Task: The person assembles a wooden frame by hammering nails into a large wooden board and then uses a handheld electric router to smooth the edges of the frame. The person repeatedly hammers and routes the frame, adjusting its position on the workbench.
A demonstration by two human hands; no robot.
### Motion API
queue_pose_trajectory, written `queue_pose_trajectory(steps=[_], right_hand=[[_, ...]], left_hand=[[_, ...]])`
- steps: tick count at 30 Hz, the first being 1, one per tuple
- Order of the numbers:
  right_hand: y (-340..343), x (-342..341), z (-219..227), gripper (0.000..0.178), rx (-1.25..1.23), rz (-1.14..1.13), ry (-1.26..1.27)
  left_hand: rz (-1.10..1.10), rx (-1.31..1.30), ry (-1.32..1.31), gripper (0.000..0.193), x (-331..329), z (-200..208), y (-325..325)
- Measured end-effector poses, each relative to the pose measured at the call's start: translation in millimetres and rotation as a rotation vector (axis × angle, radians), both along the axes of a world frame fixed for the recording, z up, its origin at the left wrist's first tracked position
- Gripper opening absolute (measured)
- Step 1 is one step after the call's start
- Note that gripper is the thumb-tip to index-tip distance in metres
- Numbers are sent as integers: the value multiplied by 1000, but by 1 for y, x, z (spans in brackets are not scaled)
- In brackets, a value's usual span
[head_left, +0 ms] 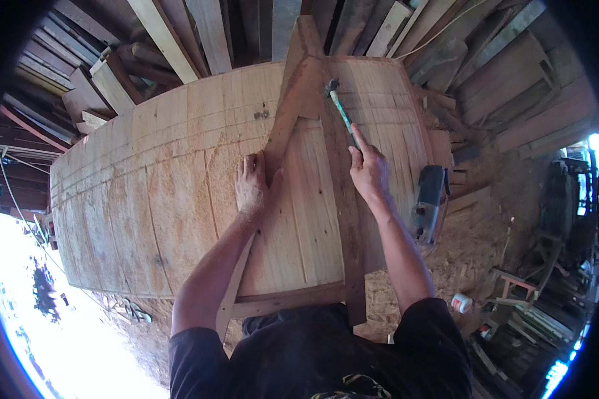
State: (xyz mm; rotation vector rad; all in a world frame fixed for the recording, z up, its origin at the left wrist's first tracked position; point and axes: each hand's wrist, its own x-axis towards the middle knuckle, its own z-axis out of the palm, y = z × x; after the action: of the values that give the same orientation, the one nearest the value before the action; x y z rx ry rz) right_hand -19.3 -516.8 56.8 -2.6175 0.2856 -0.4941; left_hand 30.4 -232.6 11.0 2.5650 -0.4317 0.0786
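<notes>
A large surface of joined wooden planks [173,193], curved along its edges, spreads in front of me with sawdust over its middle. A narrow wooden board [285,133] slants across it, and my left hand [251,185] grips this board, fingers on its left side and thumb on its right. My right hand [369,169] is wrapped round the handle of a hammer [341,110], index finger stretched along the teal grip. The dark hammer head is beside a second long board [336,179] that runs from the far edge toward my body.
A dark corded power tool [431,203] lies at the right edge of the planked surface. Stacked timber [206,33] crowds the far side. On the sawdust-covered ground [472,239] at the right stands a small white tub [461,303]. Sandals [134,310] lie at the lower left.
</notes>
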Motion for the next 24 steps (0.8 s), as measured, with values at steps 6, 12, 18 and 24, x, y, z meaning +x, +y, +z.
queue_pose_trajectory(steps=[6,12,18,24], right_hand=[[10,8,17,64,52,-5,-94],[-10,5,6,64,37,28,-84],[5,-2,12,63,-26,-88,262],[22,-73,40,58,367,-31,-72]], left_hand=[[-7,-11,-27,72,1,3,3],[-10,-5,-18,70,2,3,2],[-39,15,-45,68,1,5,1],[14,-43,-3,63,4,-6,0]])
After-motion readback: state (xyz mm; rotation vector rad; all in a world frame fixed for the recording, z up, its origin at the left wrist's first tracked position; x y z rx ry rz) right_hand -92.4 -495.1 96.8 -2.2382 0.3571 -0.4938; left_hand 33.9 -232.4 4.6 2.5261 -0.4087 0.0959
